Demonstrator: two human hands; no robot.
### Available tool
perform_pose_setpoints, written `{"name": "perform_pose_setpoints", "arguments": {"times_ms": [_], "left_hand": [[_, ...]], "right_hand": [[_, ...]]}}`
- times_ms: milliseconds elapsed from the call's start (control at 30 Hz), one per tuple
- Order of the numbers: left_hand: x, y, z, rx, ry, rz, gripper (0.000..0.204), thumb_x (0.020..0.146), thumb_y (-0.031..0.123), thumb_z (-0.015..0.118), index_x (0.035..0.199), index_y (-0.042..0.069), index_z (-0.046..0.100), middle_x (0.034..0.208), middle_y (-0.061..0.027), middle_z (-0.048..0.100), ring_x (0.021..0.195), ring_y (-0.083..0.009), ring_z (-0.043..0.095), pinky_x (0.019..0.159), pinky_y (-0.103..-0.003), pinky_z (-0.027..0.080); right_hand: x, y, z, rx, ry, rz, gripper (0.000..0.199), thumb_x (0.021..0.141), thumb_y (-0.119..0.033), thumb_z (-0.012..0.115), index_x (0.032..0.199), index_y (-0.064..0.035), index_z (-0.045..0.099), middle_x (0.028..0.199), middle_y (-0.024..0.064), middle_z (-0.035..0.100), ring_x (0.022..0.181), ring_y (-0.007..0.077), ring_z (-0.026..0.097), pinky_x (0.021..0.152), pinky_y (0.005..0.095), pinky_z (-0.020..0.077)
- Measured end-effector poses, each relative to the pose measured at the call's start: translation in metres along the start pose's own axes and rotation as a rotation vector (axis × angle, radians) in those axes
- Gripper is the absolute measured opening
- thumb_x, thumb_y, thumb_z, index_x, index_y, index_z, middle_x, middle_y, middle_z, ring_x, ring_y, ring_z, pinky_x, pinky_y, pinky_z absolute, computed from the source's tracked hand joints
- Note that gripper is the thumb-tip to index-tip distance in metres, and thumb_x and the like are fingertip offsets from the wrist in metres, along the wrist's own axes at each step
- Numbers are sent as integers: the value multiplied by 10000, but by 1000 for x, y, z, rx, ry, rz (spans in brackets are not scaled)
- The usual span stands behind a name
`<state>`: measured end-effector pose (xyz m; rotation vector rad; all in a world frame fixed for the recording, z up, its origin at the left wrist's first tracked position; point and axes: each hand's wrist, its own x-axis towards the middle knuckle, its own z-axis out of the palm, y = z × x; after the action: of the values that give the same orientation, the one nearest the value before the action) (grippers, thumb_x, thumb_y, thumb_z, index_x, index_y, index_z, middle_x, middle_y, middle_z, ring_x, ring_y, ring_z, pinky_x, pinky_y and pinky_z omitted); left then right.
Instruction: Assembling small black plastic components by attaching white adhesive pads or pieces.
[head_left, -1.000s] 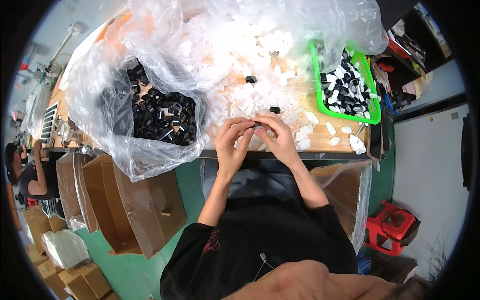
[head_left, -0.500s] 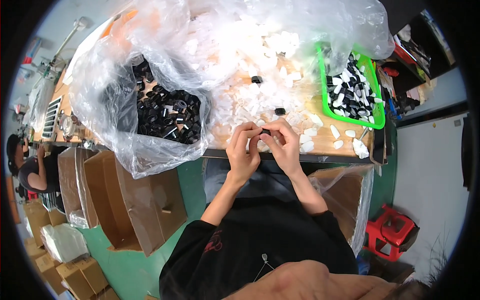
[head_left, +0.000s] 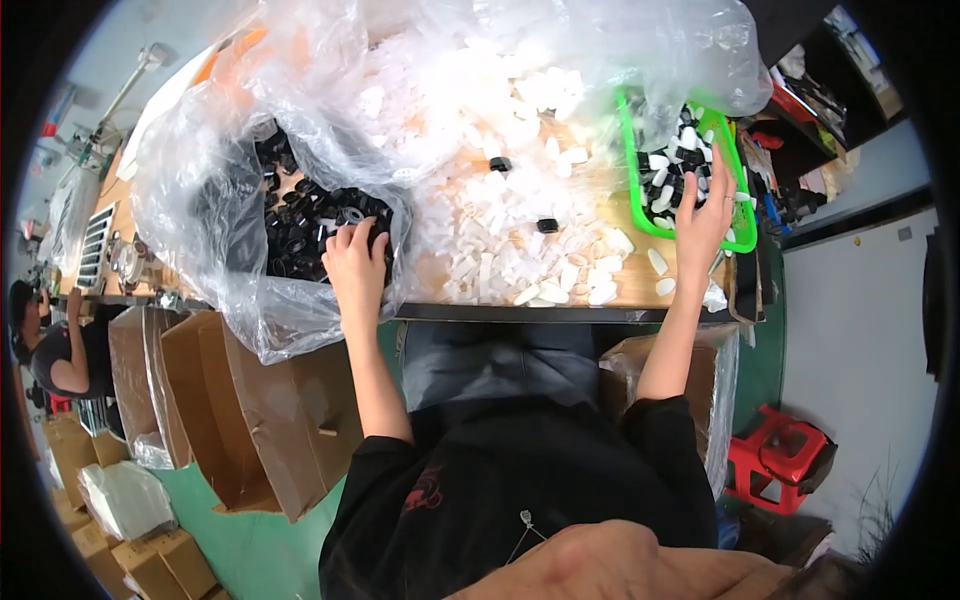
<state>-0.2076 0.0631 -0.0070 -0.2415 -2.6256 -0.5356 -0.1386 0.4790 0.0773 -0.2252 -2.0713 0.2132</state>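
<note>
Left of the white plastic pieces heap (head_left: pixel 500 230), left hand (head_left: pixel 357 262) curls into black caps (head_left: pixel 305 225); right hand (head_left: pixel 706 222), spread, touches green tray (head_left: pixel 640 215). Thin bag could snag, spill caps.

red stool (head_left: pixel 785 460) | cardboard boxes (head_left: pixel 240 410) | co-worker (head_left: pixel 55 345) far left

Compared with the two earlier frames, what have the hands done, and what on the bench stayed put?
Both hands were together at the bench's front edge, working on something small. They have now parted: the left hand has gone left into the clear bag of black parts, and the right hand has reached right to the green tray. The heap of white pieces, bag and tray lie as before.
</note>
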Motion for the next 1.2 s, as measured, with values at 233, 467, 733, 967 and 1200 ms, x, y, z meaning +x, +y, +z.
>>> {"name": "perform_pose_setpoints", "arguments": {"times_ms": [233,467,733,967,1200], "left_hand": [[5,2,-13,-248,207,-146,103,903,131,675,960,47,694,848,-53,679,818,-173,630,716,-344,469],[-11,51,-32,-1222,145,-312,289,958,-3,564,1243,-47,578,1061,-94,659,931,-162,657,844,-296,543],[-28,106,8,-1753,-248,-333,295,945,16,601,1232,-51,591,1150,-131,663,1035,-190,645,922,-329,525],[-32,109,16,-1828,-292,-408,279,953,16,587,1224,-45,589,1163,-129,653,1078,-220,644,959,-354,527],[-34,110,10,-1859,-235,-460,257,949,16,602,1198,-42,591,1116,-114,654,1032,-225,656,949,-352,539]], "right_hand": [[-33,-28,3,401,-303,190,146,914,-35,609,1045,-28,672,920,108,660,787,237,628,701,324,498],[-54,-52,42,573,-613,219,109,917,-49,614,1005,-20,671,851,99,675,687,161,622,597,267,450],[-36,-51,129,103,-637,45,183,920,-91,541,1061,-40,646,1010,167,638,950,366,638,798,459,510],[-39,-44,127,88,-689,112,198,900,-93,572,1087,-66,635,943,158,614,932,348,649,791,434,528],[-36,-112,41,1208,-405,604,144,824,37,709,926,6,611,928,142,658,892,255,698,745,317,544]]}}
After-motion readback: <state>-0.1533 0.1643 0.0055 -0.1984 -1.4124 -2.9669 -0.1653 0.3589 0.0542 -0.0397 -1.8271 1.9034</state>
